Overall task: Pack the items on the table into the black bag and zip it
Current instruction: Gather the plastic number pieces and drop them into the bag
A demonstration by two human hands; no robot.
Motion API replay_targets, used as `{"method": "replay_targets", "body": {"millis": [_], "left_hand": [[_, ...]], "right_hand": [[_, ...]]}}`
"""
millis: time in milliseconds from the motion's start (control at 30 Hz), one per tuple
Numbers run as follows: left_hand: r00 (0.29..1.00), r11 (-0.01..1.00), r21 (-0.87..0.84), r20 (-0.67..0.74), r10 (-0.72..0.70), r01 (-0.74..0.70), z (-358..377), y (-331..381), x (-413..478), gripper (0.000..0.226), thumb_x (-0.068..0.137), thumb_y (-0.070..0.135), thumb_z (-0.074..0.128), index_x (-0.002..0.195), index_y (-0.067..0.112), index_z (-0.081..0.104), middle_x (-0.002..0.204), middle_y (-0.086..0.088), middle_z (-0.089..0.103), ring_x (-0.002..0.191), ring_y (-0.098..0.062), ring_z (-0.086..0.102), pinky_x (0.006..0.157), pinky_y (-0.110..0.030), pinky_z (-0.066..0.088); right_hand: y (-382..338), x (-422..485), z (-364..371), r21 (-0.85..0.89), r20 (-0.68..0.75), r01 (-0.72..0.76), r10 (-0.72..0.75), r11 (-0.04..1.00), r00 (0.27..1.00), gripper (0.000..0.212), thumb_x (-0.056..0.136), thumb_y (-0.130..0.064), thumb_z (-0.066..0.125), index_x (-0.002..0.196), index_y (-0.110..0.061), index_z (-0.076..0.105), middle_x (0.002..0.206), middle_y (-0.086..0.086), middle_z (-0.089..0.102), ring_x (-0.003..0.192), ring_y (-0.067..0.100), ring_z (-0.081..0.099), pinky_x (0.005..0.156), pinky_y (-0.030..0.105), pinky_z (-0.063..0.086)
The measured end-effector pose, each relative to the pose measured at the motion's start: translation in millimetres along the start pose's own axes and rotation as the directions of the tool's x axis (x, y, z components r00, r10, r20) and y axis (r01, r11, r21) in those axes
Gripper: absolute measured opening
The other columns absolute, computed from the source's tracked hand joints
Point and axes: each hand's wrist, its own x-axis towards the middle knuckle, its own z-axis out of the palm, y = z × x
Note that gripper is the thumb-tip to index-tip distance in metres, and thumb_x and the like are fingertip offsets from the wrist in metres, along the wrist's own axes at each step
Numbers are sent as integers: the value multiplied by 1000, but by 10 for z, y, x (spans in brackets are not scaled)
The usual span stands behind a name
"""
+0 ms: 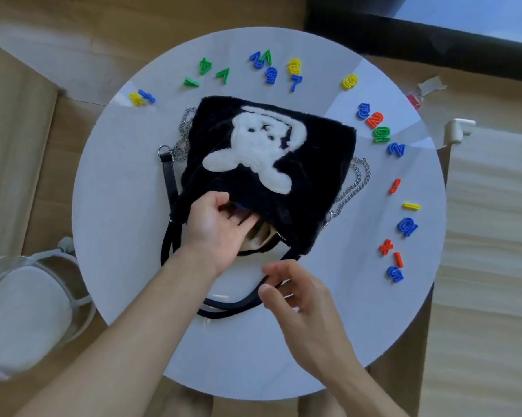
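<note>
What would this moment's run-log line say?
left hand: pinches open mouth of fluffy black bag | right hand: empty, over black strap handles | coloured plastic numbers: unpacked on round white table

A round white surface (118,236) stands on a light wooden floor (163,13). Just off its left edge is a chair (22,314) with a pale cushioned seat and a clear frame. Along the top right runs a dark window frame (404,40), with a bright pane (479,16) beyond it. Near the surface's upper right rim lie a crumpled scrap of tape (431,85) and, just beside it, a small red piece (414,100). Below them a white corner bracket (458,130) sits at the corner of a pale striped mat (494,236), which fills the right side.
</note>
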Motion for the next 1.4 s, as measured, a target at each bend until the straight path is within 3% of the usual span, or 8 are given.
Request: {"method": "replay_targets", "body": {"millis": [167,300,400,567,900,1133,1300,1400], "left_hand": [[985,901,410,-42,170,-138,30,-208,-215,35,97,4,37,125,8,57,135,-13,62,125,-26,59,110,-51,42],[848,621,761,-194,494,-187,89,-524,-262,16,95,17,52,108,19,62,114,-1,64,101,-13,62,96,-35,51],[694,274,887,69,717,-371,221,-950,-395,25,84,31,55,109,31,59,111,3,64,84,-1,57,74,-13,44],[776,-301,785,605,179,-542,505,-2080,-167,22,90,12,56,109,22,61,108,7,56,97,-11,56,79,-24,47],[780,-790,398,608,-153,-465,931,-2625,756,34,96,14,55,129,13,47,124,-12,43,111,-32,49,80,-47,53],[780,-600,582,614,-118,-549,953,-2555,906,25,90,13,61,115,9,59,104,-12,61,93,-31,60,84,-41,50],[978,519,854,70,-198,44,1080,-2581,747,21,95,8,40,96,3,61,78,-12,57,67,-23,51,60,-29,49],[887,660,693,66,-457,289,1097,-2586,617,38,96,19,27,102,4,62,92,-13,63,78,-22,57,73,-32,48]], "right_hand": [[359,-100,-497,-71,-1,-41,41,997,999,17,94,-36,61,110,-40,61,99,-16,63,83,4,62,69,18,52],[801,90,-1134,-222,-267,-106,44,969,963,34,92,-36,67,122,-37,52,112,-14,53,85,5,63,69,21,55],[1178,296,-1634,-403,-415,-203,20,892,910,55,86,-35,72,134,-27,46,125,-4,46,88,11,63,70,27,52],[1702,505,-1966,-623,-390,-314,63,717,919,67,80,-47,76,135,-30,41,125,-1,39,92,18,58,53,18,32],[1872,688,-1942,-661,-303,-56,-198,748,932,17,93,-22,68,105,-13,60,100,4,50,72,21,54,59,32,48],[1895,697,-2074,-295,-484,-91,-67,951,873,12,91,-24,71,98,-16,73,96,-1,57,73,15,60,69,27,53],[1568,738,-2266,46,-505,85,-50,995,861,10,83,-20,80,91,-17,76,86,-4,62,75,16,64,63,40,60],[1388,722,-2270,-136,-421,210,-248,968,873,8,81,-14,79,88,-15,76,85,-2,60,70,15,60,61,28,55]]}}
